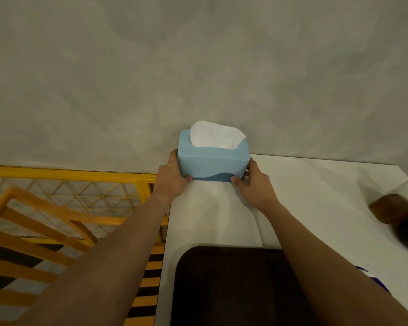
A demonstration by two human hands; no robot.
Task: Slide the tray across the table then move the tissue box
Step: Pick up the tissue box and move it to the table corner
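A light blue tissue box [213, 161] with a white tissue sticking out of its top is at the far left corner of the white table [316, 208], close to the grey wall. My left hand [172, 177] grips its left end and my right hand [253, 182] grips its right end. I cannot tell whether the box rests on the table or is held just above it. A dark brown tray [233, 288] lies on the near part of the table, between my forearms, and its right side is hidden by my right arm.
A blurred brown object [396, 212] sits near the table's right edge. Left of the table stand a yellow metal railing [68, 177] with mesh and an orange slatted frame [33, 231], over black-and-yellow floor stripes. The grey wall [198, 67] runs directly behind the table.
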